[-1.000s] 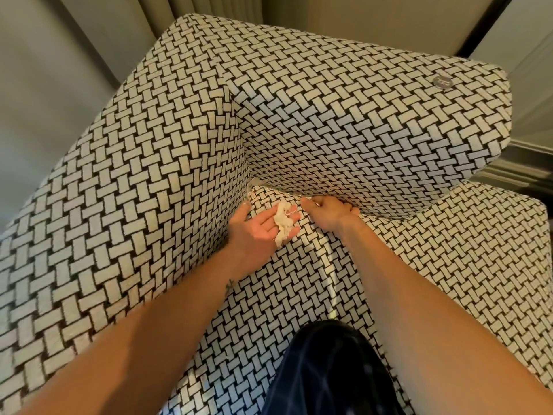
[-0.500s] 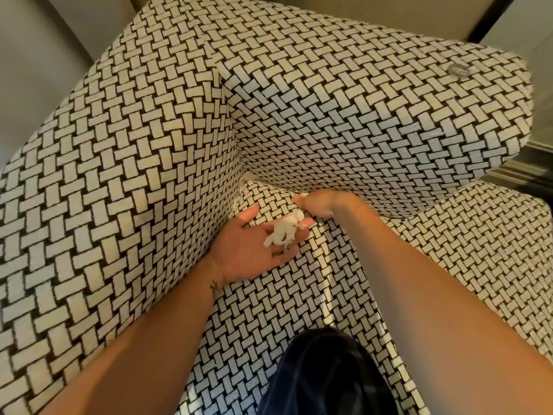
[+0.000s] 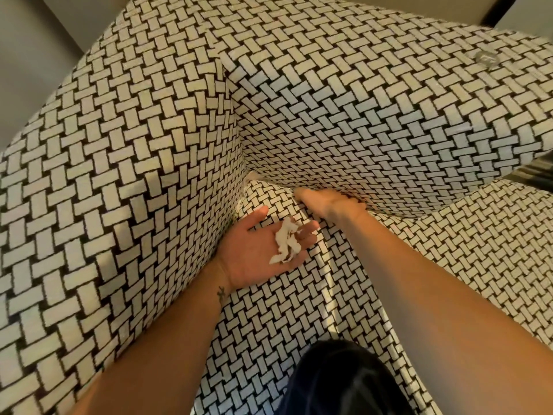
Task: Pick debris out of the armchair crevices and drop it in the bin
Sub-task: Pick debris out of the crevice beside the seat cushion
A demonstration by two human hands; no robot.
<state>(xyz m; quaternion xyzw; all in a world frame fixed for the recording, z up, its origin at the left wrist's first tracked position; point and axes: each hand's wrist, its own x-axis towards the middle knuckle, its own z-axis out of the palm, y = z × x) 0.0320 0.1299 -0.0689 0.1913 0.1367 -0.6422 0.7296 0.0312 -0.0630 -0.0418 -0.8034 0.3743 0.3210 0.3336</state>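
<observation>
Head view shows your left hand [image 3: 263,250] lying palm-up and spread flat on the armchair [image 3: 119,175] seat, against the left arm panel. White crumpled debris [image 3: 287,241] rests loose across its fingers, long axis running from lower left to upper right, toward the back corner. Just beyond and to the right, your right hand [image 3: 329,202] is pushed into the crevice under the back cushion; its fingertips are hidden, so you cannot tell what it grips. A dark shape [image 3: 344,381] at the bottom edge is cut off.
</observation>
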